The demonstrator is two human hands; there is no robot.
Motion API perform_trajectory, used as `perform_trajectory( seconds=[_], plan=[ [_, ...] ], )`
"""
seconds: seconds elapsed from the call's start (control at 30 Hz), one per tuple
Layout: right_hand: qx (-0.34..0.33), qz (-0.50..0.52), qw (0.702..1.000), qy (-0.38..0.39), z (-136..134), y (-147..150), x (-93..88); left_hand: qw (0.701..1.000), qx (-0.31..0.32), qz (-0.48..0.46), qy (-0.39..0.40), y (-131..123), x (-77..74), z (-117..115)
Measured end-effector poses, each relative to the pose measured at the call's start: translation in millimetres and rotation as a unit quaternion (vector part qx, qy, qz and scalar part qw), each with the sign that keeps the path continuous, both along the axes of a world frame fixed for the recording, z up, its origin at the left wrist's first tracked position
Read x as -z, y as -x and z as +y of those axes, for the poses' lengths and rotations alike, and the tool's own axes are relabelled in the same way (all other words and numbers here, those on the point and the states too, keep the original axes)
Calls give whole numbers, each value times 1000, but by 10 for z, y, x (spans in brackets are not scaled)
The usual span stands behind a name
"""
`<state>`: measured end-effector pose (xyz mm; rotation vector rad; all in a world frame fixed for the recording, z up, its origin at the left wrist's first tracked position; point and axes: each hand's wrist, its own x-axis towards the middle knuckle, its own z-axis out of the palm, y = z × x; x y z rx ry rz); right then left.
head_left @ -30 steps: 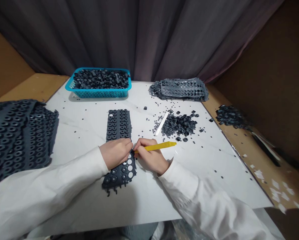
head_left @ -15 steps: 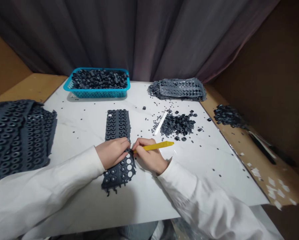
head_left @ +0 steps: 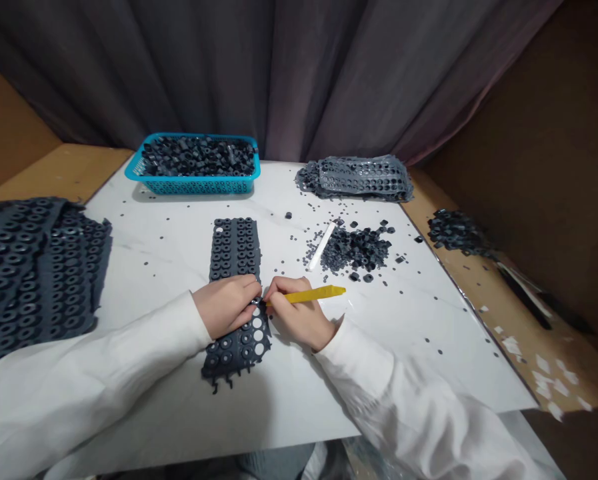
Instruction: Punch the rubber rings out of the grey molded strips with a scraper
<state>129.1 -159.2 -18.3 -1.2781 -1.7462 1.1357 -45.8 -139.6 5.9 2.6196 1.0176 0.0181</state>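
Head view, remote operator's record. I see both of the person's hands at the centre of the white table (head_left: 179, 400), meeting over the near half of a dark rubber sheet (head_left: 235, 250) that lies flat and runs lengthwise away from the person.

The left hand (head_left: 227, 305) lies palm-down on the sheet with its fingers drawn together and bent. Its fingertips sit at the sheet's right edge. I cannot tell whether they pinch anything.

The right hand (head_left: 299, 320) is clamped around a yellow tool (head_left: 315, 294), held like a pen. The tool's working end meets the sheet right beside the left fingertips, and its free end points right. Just below that contact point, several empty holes (head_left: 255, 327) show the white table through the sheet. The far half of the sheet carries full rows of rings.

Surroundings:
- A blue basket (head_left: 193, 185) filled with dark rings stands at the far edge.
- A stack of emptied sheets (head_left: 361, 177) lies to its right.
- A heap of loose rings (head_left: 357, 248) lies right of the sheet, with a white stick (head_left: 321, 247) touching its left side.
- A thick stack of ringed sheets (head_left: 29, 267) lies at the far left.
- A second heap (head_left: 456, 230) lies off the table to the right, on a wooden board (head_left: 503, 293).
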Motion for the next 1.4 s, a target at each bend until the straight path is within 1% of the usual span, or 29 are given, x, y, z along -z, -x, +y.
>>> perform_trajectory(
  seconds=[0.1, 0.27, 0.33, 0.4, 0.43, 0.47, 0.5, 0.53, 0.57, 0.63, 0.67, 0.73, 0.77, 0.8, 0.87, 0.9, 0.97, 1.07, 1.2, 1.3, 1.33, 1.37, 1.4],
  plan=[
    [-1, -7, 1000, -13, -7, 3, -6, 1000, 9, 1, -19, -18, 28, 1],
    [-6, -12, 1000, -12, -9, -10, -3, 995, 30, 41, -80, -45, 171, -37],
    [-8, -13, 1000, -9, -8, -13, -9, 994, 40, 44, -90, -32, 198, -48],
    [-9, -10, 1000, -8, -10, -11, -16, 997, 34, 10, -70, 4, 182, -34],
    [-7, -7, 1000, -7, -11, -8, -17, 998, 17, -30, -47, 32, 161, -17],
    [-5, -4, 1000, -6, -12, -6, -15, 996, -17, -85, -22, 65, 136, 7],
    [-3, -1, 1000, -3, -11, -4, -10, 987, -65, -149, 4, 100, 109, 35],
    [-1, 4, 1000, 1, -9, -4, -2, 968, -121, -216, 35, 134, 85, 65],
    [0, 11, 1000, 8, -5, -4, 9, 941, -180, -277, 74, 165, 67, 94],
    [1, 38, 999, 33, 9, -9, 34, 868, -274, -369, 189, 204, 54, 140],
    [4, 62, 997, 51, 18, -13, 44, 825, -301, -402, 260, 211, 57, 154],
    [23, 124, 988, 88, 37, -20, 57, 741, -321, -441, 391, 202, 74, 162],
    [38, 156, 982, 102, 46, -22, 59, 705, -323, -450, 442, 192, 83, 158],
    [52, 182, 976, 110, 53, -24, 57, 676, -322, -454, 483, 181, 89, 152],
    [72, 212, 968, 114, 62, -23, 47, 631, -323, -456, 538, 165, 95, 138],
    [76, 216, 967, 113, 63, -21, 41, 615, -324, -457, 555, 162, 95, 132],
    [77, 212, 968, 111, 63, -19, 32, 594, -331, -465, 566, 165, 93, 127],
    [72, 194, 973, 101, 62, -25, 29, 584, -332, -467, 575, 174, 89, 128],
    [81, 149, 984, 62, 73, -43, 35, 586, -335, -462, 576, 175, 68, 146],
    [85, 132, 987, 48, 83, -46, 45, 590, -346, -464, 564, 175, 42, 168],
    [84, 129, 987, 46, 86, -43, 49, 599, -349, -458, 557, 173, 33, 174],
    [85, 125, 988, 45, 87, -39, 53, 618, -352, -445, 544, 168, 26, 177],
    [85, 122, 988, 44, 89, -35, 58, 653, -354, -426, 517, 160, 19, 179]
  ],
)
